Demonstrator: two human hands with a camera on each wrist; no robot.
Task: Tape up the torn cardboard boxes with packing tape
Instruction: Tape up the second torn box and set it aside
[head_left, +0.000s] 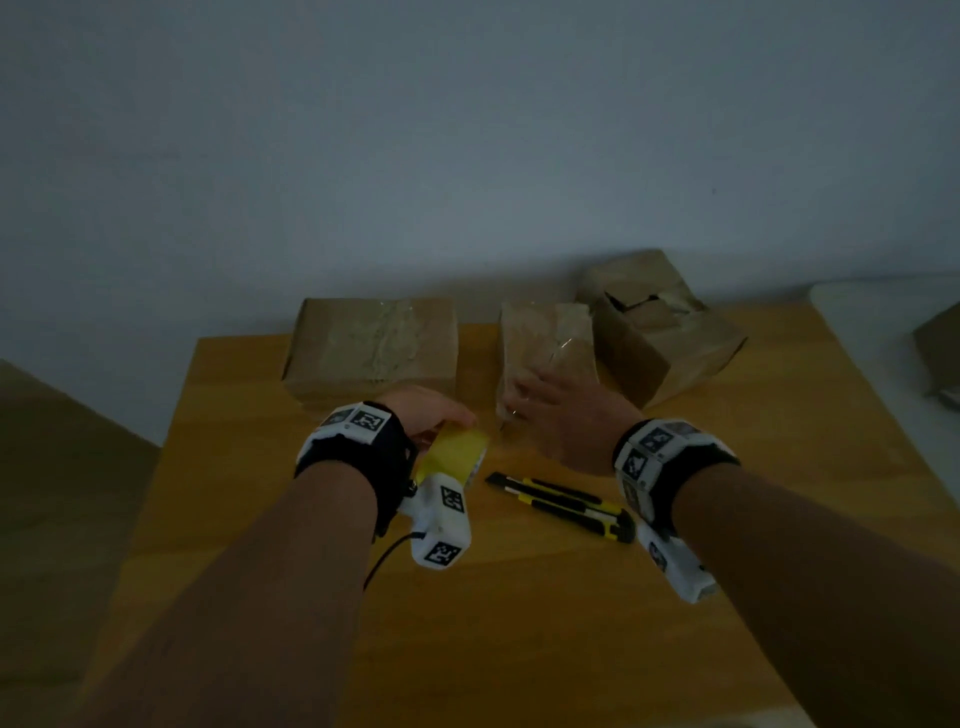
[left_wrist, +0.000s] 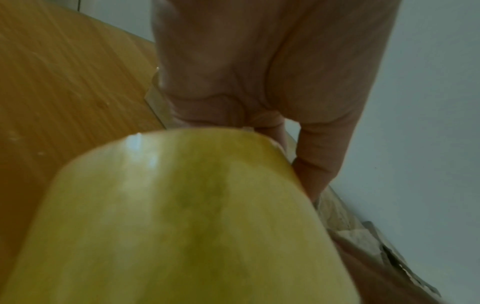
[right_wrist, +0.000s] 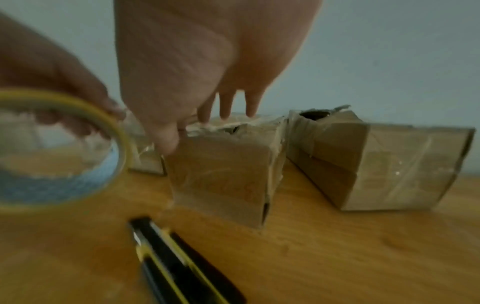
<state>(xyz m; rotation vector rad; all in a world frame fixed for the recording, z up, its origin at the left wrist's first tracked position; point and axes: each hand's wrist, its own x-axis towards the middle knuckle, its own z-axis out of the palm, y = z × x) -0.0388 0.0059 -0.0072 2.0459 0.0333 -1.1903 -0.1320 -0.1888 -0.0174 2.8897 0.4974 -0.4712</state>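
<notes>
While my left hand (head_left: 427, 415) curls its fingers (left_wrist: 322, 144) round the yellow tape roll (head_left: 457, 457), held just above the table (head_left: 519, 623), I log the stock as follows. Middle box (head_left: 545, 343): upright, glossy film on its faces, a tear open along its top edge; my right hand (head_left: 566, 415) rests on it with fingers (right_wrist: 226, 107) straight, grasping nothing. Left box (head_left: 374, 348): broad strip across its top, appears sealed. Right box (head_left: 660, 332): tilted against the middle one, top torn open, some strips on its sides. Utility knife (head_left: 561, 506): lying near the roll, untouched. Judgement: one done, one under way, one left.
</notes>
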